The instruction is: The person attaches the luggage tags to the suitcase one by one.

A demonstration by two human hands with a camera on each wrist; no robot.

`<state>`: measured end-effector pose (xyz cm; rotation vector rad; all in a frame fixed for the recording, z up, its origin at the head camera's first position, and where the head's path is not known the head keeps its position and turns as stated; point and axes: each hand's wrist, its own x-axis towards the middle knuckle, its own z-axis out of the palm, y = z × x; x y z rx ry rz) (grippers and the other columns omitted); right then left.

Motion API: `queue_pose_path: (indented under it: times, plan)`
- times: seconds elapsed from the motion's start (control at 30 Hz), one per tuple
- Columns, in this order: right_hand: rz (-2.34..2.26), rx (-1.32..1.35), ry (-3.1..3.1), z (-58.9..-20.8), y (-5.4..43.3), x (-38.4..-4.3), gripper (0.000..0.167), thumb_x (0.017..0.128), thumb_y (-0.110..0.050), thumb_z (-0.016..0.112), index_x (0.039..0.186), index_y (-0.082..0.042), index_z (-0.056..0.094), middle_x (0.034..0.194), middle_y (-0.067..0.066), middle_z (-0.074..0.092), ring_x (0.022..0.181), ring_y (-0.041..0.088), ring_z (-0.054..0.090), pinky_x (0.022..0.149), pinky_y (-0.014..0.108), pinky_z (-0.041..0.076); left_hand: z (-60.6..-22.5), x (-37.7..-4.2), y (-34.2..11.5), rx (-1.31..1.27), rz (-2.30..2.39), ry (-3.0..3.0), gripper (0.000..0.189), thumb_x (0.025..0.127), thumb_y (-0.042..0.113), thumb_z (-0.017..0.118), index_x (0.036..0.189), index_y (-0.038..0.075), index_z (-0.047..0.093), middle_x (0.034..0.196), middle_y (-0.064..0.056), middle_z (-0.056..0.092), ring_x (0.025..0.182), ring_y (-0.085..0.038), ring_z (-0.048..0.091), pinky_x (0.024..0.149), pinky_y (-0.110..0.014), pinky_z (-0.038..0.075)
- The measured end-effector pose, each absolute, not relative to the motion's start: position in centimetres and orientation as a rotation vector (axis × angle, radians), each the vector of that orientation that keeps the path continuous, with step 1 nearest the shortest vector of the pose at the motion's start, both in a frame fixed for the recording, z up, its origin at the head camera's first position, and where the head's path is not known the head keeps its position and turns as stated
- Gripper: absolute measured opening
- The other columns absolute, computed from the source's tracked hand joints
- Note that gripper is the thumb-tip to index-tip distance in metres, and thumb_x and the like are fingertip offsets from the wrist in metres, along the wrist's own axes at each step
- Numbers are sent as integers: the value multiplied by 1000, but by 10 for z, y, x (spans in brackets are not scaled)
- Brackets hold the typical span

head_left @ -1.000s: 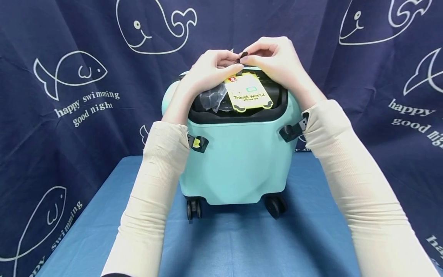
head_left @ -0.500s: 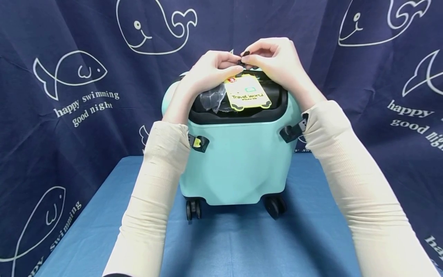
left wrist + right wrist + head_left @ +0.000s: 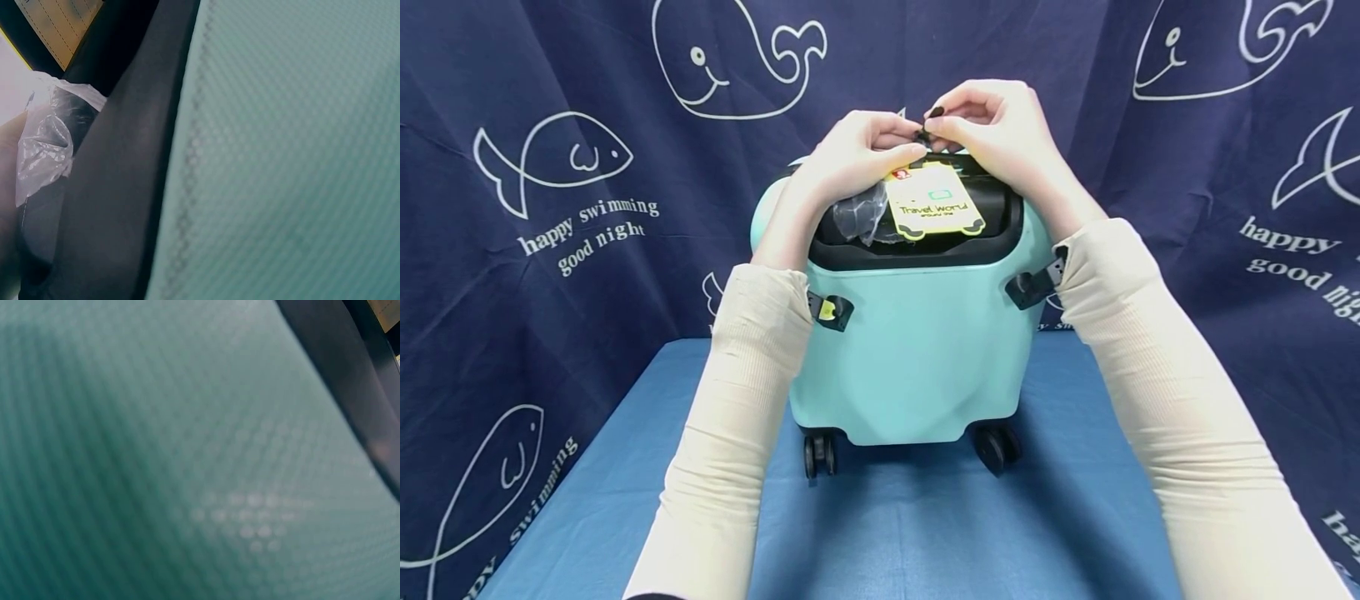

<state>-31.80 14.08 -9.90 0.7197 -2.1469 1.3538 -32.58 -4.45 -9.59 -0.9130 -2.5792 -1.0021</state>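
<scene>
A mint-green suitcase (image 3: 917, 350) stands upright on its wheels. On its black top recess lies a yellow luggage tag (image 3: 934, 200) lettered "Travel World". The tag's black strap (image 3: 937, 112) rises between both hands. My right hand (image 3: 1003, 125) pinches the strap near its tip with thumb and forefinger. My left hand (image 3: 857, 154) holds the strap lower down, between thumb and fingers, just above the tag. The fingers hide most of the strap. The left wrist view has the suitcase's textured shell (image 3: 287, 150) close up, and the right wrist view mostly the same shell (image 3: 187, 450).
Crumpled clear plastic wrap (image 3: 859, 212) covers part of the black handle, left of the tag. A blue cloth (image 3: 880, 533) covers the table. Behind hangs a navy curtain (image 3: 587, 333) with whale and fish drawings. Small black wrist devices (image 3: 831, 311) sit at both cuffs.
The tag has shifted slightly up and left. The strap's tip shows a little farther right and higher at my right fingers. Both hands stay almost in place.
</scene>
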Motion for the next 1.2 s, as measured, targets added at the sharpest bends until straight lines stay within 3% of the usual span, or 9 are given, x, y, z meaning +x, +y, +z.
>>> queue_pose_path:
  times: [0.5,0.7,0.9,1.03,1.2]
  plan:
    - [1387,734,-2158,-98,139,-318,10,86,-11,67,91,-2,65,70,-8,67,66,7,64,66,17,50,-97,-326,-46,-871,-985,-2569,41,90,32,61,126,12,59,119,0,66,107,-1,60,92,-12,40]
    - [1371,767,-2170,-98,141,-317,12,88,-15,65,98,-8,65,76,-7,67,70,8,64,69,18,50,-96,-325,-45,-809,-981,-2579,42,89,36,62,125,13,59,117,1,67,105,-1,60,92,-14,39]
    - [1301,779,-2123,-99,142,-319,17,87,-14,67,97,-17,53,74,-11,68,66,7,65,65,17,50,-97,-325,-46,-755,-998,-2572,39,88,38,62,117,13,60,112,1,69,101,-1,61,91,-15,39]
    - [1331,779,-2102,-99,142,-319,12,86,-13,68,95,-12,62,75,-11,69,66,7,66,64,17,50,-98,-325,-45,-749,-985,-2567,37,88,38,63,114,13,59,111,2,69,100,-1,61,91,-15,39]
    - [1230,746,-2144,-99,142,-318,24,86,-22,69,105,-9,70,80,-12,69,68,6,64,66,18,48,-98,-324,-46,-743,-972,-2563,37,88,39,63,114,13,59,111,3,69,101,0,61,92,-16,39]
